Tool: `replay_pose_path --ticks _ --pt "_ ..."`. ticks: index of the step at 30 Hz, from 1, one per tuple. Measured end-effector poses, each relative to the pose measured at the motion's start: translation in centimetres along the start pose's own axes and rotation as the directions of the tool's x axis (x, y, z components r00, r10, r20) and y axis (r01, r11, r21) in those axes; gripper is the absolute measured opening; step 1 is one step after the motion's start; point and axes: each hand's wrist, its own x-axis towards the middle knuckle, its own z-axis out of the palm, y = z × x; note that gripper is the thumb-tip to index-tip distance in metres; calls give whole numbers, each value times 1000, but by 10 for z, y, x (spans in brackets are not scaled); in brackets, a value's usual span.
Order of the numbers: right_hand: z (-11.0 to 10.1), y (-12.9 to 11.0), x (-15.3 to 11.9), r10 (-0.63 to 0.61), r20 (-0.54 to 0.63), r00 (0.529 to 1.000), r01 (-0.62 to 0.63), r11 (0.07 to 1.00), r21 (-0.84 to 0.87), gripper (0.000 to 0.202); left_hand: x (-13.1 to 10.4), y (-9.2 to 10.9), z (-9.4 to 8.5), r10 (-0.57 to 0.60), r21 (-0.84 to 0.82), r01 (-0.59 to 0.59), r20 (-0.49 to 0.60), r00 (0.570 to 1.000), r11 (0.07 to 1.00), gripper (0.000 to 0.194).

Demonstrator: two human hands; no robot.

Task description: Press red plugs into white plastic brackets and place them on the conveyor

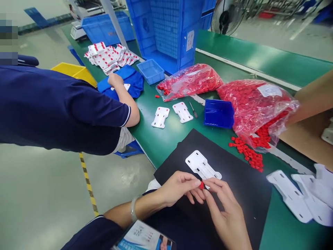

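Note:
Between the fingertips of both hands is a small red plastic piece (201, 185). My left hand (179, 189) pinches it from the left, and the fingers of my right hand (221, 201) close on it from the right. Just beyond them, a white plastic plate (200, 163) with dark rectangular slots lies on a black mat (241, 187); my fingers cover its near end. No red piece shows in its visible slots. Loose red pieces (248, 152) are heaped to the right, spilling from a clear bag (257, 104).
Two white plates (160, 117) with red corners lie beyond the mat, near a screwdriver (194, 110) and a blue scoop-like bin (218, 114). More white plates (290, 196) are at right. At left, a co-worker (65, 107) leans over the green table (145, 139). Another red bag (189, 81) lies behind.

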Motion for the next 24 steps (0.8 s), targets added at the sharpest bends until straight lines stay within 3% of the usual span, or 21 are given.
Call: replay_pose_path --ticks 5,10,13,17,20,24 --pt "1 -5 9 -95 -39 995 92 994 -65 19 2 4 -10 41 -35 -42 -33 999 998 41" --pt "0 -17 27 41 -21 999 -40 998 41 9 0 11 -14 228 158 -226 10 974 961 31" --pt "-3 -20 36 102 49 994 -107 988 108 7 -4 17 -16 357 363 -337 11 934 869 25" --pt "-4 -13 42 110 151 982 -122 990 71 7 -5 24 -21 491 602 -432 75 868 672 25" --pt "-3 -5 49 89 202 975 -96 995 26 8 -2 25 -26 549 679 -467 111 828 567 24" --pt "0 -1 65 74 284 956 -85 996 28 5 2 26 -34 576 688 -491 128 807 535 24"
